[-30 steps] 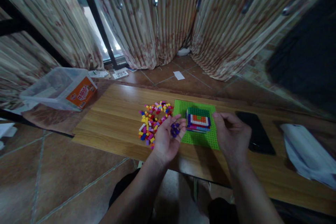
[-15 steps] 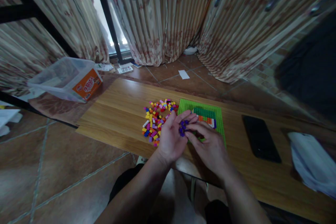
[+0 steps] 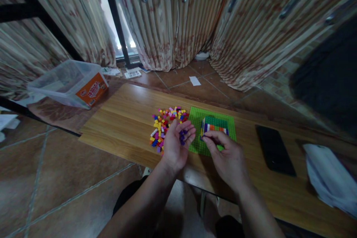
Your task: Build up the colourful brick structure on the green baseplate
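Observation:
My left hand [image 3: 177,147] is palm up with its fingers curled a little, cupping several small purple building bricks [image 3: 182,136]. A loose pile of mixed-colour bricks [image 3: 157,126] lies beside and behind it. My right hand [image 3: 227,152] pinches thumb and forefinger at the near left corner of a layered brick structure [image 3: 216,121]. A small brick seems to be between the fingertips, mostly hidden by them. That structure has a green top section and rows of orange, white and purple, and it sits on a bright green baseplate [image 3: 196,117]. My right hand covers its near side.
Everything lies on a long wooden bench [image 3: 122,119]. A black phone [image 3: 275,150] and a white plastic-wrapped packet [image 3: 329,174] lie to the right. On the left, a clear plastic box [image 3: 64,85] with an orange label stands beyond the bench. Curtains [image 3: 173,26] hang behind.
My right hand has moved off the purple bricks in my left palm to the brick structure's corner. My left hand has shifted left, still cupping the bricks, uncovering more of the baseplate.

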A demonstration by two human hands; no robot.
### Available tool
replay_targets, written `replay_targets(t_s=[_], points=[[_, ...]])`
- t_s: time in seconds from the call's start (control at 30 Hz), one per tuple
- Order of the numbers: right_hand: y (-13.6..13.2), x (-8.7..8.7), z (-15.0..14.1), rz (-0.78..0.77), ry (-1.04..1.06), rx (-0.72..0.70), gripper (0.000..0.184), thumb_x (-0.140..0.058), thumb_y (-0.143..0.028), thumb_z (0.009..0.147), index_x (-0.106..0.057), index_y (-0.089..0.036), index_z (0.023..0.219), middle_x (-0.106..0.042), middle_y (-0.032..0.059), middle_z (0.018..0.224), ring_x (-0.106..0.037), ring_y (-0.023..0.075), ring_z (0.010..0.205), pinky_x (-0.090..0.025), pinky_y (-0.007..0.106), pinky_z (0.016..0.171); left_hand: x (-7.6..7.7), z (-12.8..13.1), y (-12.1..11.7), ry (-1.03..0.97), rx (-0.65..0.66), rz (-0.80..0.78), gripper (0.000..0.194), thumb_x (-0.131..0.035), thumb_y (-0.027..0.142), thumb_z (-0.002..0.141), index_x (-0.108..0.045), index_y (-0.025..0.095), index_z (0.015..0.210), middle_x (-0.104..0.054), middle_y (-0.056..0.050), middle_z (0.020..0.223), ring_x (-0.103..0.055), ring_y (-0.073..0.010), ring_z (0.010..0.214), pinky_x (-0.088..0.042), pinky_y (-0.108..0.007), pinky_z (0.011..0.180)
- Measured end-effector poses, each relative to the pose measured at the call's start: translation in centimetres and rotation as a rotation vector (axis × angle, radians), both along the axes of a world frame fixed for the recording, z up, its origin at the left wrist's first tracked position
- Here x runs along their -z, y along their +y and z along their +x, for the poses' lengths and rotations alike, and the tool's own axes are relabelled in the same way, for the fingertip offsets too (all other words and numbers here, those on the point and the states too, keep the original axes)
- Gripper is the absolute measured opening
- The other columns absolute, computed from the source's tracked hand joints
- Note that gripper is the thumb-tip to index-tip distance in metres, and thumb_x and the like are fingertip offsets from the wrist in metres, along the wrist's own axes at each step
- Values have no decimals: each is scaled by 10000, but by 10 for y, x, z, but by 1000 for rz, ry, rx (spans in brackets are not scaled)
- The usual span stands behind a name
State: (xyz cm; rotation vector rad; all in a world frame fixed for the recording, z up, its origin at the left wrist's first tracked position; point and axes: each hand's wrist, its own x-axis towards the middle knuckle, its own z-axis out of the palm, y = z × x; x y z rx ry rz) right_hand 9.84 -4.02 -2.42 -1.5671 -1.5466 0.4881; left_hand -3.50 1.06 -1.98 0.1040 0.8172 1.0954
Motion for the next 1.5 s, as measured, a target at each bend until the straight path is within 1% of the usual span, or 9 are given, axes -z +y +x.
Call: replay_targets(t_s=[0.1, 0.23, 0.33, 0.57, 0.8, 0.97, 1.1, 1.3, 1.5], points=[[2, 1, 17, 65, 96, 154, 225, -602, -368, 889, -716, -237, 1032, -730, 37, 1002, -672, 183, 870, -509, 330, 802, 4, -5, 4, 112, 0, -27, 304, -510, 348, 917, -666, 92, 869, -635, -50, 769, -539, -61, 564, -413, -163, 511], [7, -1, 47, 183, 184, 418, 275, -620, -412, 864, -738, -182, 959, -701, 27, 774, -625, 149, 657, -504, 299, 652, 4, -9, 6, 148, 60, -5, 114, -582, 185, 813, -634, 105, 875, -555, 18, 682, -344, -4, 418, -196, -143, 377], [10, -1, 59, 226, 309, 503, 284, -636, -433, 848, -732, -170, 896, -652, 4, 688, -571, 117, 579, -483, 270, 585, 2, -11, 6, 86, 126, 49, 116, -582, 190, 781, -614, 122, 869, -447, 64, 587, -216, -6, 374, -109, -167, 362], [10, -5, 50, 214, 623, 357, 218, -731, -374, 775, -694, -186, 879, -696, 9, 770, -656, 122, 652, -563, 296, 660, 2, -10, 4, 174, 170, 110, 152, -662, 229, 710, -589, 145, 813, -438, 69, 585, -224, -2, 391, -97, -175, 392], [6, -4, 47, 14, 385, 295, 287, -676, -444, 809, -671, -172, 902, -741, 71, 850, -704, 185, 678, -604, 365, 663, 7, -1, -3, 244, 294, 104, 214, -689, 240, 714, -650, 144, 902, -493, 55, 594, -242, -2, 388, -93, -184, 407], [5, -1, 66, 75, 235, 397, 261, -659, -431, 805, -694, -179, 865, -727, 55, 830, -674, 175, 715, -561, 333, 685, 8, 0, -4, 239, 320, 128, 170, -660, 216, 731, -654, 137, 880, -493, 49, 597, -241, 0, 382, -83, -186, 403], [3, -1, 75, -29, 159, 446, 252, -675, -418, 769, -725, -183, 846, -719, 40, 797, -649, 176, 727, -527, 324, 709, 6, 1, -5, 245, 319, 133, 165, -654, 216, 734, -656, 134, 878, -485, 49, 594, -241, -1, 386, -84, -183, 404], [-2, 8, 76, -184, 202, 324, 313, -712, -461, 717, -753, -177, 843, -733, 52, 801, -653, 206, 748, -516, 355, 732, 6, 3, -6, 239, 329, 137, 162, -654, 212, 720, -659, 136, 862, -480, 48, 587, -247, -5, 390, -86, -184, 408], [-4, 21, 80, -246, 188, 231, 332, -681, -475, 750, -750, -174, 871, -716, 41, 779, -625, 190, 715, -494, 331, 686, 7, 5, -5, 237, 334, 146, 151, -668, 221, 713, -663, 135, 836, -479, 47, 588, -250, -3, 394, -75, -188, 413]])
